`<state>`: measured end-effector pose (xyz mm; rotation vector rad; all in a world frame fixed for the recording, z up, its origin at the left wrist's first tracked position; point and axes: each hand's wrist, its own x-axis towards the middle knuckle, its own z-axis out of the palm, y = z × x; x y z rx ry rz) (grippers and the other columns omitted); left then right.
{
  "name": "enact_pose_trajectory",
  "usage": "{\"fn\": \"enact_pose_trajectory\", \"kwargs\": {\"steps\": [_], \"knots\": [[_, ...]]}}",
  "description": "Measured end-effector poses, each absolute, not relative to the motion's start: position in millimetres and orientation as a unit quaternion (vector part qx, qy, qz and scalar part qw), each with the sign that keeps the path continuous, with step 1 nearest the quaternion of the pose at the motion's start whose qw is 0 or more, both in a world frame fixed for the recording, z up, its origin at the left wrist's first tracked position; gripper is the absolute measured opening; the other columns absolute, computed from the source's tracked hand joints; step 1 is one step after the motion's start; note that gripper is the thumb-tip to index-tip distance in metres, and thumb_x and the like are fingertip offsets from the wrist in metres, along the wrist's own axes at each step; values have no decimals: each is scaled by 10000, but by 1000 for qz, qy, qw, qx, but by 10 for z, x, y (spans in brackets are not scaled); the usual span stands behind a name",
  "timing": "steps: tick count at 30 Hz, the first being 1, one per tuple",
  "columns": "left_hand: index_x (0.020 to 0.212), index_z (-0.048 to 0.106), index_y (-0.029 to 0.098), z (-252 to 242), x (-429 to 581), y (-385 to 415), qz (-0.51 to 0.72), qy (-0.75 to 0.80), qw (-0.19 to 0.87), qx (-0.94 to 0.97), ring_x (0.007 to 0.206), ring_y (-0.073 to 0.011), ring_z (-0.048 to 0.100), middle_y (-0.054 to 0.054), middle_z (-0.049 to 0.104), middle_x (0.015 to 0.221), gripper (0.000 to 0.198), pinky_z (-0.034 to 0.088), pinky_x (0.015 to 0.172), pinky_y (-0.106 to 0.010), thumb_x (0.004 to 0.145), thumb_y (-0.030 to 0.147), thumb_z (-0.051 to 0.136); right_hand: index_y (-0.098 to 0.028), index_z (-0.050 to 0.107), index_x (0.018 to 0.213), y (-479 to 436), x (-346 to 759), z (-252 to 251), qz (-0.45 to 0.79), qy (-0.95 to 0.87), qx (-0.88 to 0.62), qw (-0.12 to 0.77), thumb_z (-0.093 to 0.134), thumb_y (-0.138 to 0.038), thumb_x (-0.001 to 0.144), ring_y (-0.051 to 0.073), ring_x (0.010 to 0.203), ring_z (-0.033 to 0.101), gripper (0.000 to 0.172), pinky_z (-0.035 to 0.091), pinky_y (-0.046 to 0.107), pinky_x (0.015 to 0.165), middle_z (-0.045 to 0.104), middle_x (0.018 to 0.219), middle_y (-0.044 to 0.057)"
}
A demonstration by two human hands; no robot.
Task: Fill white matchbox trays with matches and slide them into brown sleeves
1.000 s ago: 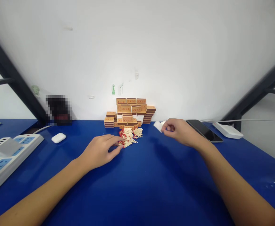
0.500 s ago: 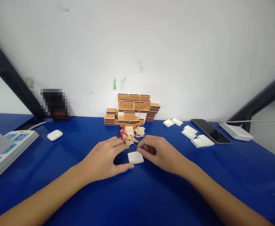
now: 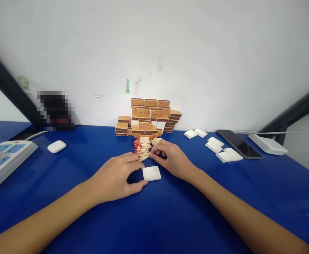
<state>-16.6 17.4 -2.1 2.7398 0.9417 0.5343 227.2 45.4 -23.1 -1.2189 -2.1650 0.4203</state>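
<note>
A small white matchbox tray (image 3: pixel 152 173) lies flat on the blue table in front of me. My left hand (image 3: pixel 121 176) is curved around its left end, thumb at the near corner and a fingertip at the far corner. Just beyond it is a pile of red-tipped matches (image 3: pixel 142 148), with a smaller bunch of matches (image 3: pixel 155 141) at its right. The fingers of my right hand (image 3: pixel 170 157) are pinched together at the right edge of the pile, on match ends. How many matches they grip is hidden.
Stacked matchboxes (image 3: pixel 143 113) stand against the wall behind the matches. Several white trays (image 3: pixel 230 155) lie to the right, near a phone (image 3: pixel 239 144) and a white box with a cable (image 3: pixel 268 144). Leftward are a white case (image 3: pixel 57 146) and a power strip (image 3: pixel 22 155).
My right hand has moved from the tray's right edge forward and left to the match pile. The thumb and finger of my left hand have closed in on the tray's left end.
</note>
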Motion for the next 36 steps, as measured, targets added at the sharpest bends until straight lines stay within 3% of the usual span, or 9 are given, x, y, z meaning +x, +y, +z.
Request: {"fn": "enact_pose_trajectory", "kwargs": {"steps": [7, 12, 15, 21, 36], "knots": [[1080, 726, 211, -22, -176, 183, 183, 306, 82, 931, 913, -227, 664, -55, 702, 971, 232, 549, 783, -352, 946, 395, 687, -186, 665, 844, 389, 2439, -83, 167, -824, -465, 275, 639, -242, 975, 130, 701, 504, 144, 410, 271, 661, 563, 836, 2], [1093, 729, 213, -22, -192, 189, 191, 305, 79, 930, 895, -218, 666, -46, 705, 964, 237, 547, 765, -348, 947, 397, 691, -202, 678, 840, 222, 2564, 142, 306, -809, -449, 225, 660, -353, 964, 129, 663, 493, 197, 409, 264, 605, 592, 783, -10], [1104, 728, 218, -10, -187, 162, 185, 305, 92, 930, 899, -214, 665, -39, 703, 966, 239, 541, 757, -342, 939, 388, 698, -203, 680, 838, 115, 2520, 217, 342, -807, -430, 215, 683, -333, 940, 125, 664, 502, 165, 413, 257, 596, 588, 775, -14], [1077, 726, 225, 4, -137, 104, 184, 295, 111, 931, 888, -210, 665, -38, 700, 961, 201, 540, 751, -331, 922, 350, 700, -209, 689, 816, 1, 2424, 224, 284, -847, -416, 169, 679, -189, 884, 130, 679, 519, 72, 395, 262, 598, 596, 753, -17], [1039, 709, 209, -7, -133, 114, 183, 288, 103, 934, 874, -207, 668, -40, 700, 949, 194, 543, 748, -331, 939, 374, 686, -217, 732, 903, -68, 2384, 202, 271, -853, -417, 162, 663, -194, 946, 120, 689, 542, 85, 420, 255, 611, 601, 842, -2]]}}
